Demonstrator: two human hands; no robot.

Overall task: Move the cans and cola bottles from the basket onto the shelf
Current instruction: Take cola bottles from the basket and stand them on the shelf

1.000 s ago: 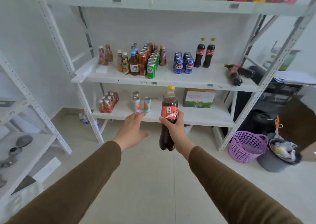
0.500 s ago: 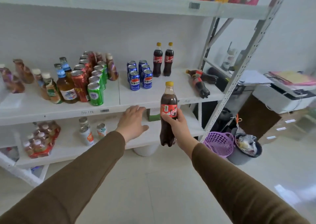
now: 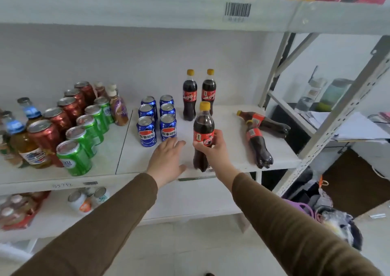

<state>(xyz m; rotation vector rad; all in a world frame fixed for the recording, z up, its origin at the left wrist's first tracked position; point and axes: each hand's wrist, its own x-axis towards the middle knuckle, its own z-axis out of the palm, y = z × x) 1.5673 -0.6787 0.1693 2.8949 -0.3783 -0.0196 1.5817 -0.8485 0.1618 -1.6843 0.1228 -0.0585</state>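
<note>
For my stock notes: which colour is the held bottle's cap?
Yellow, on the cola bottle; seen in the head view.

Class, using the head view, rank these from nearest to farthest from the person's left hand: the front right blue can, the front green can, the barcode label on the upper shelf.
From the left hand:
1. Front right blue can, just beyond the fingers.
2. Front green can, off to the left.
3. Barcode label, high on the upper shelf edge.

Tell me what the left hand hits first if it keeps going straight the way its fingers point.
Probably the front right blue can: the left hand points up-right toward it over the shelf, though depth is uncertain.
</note>
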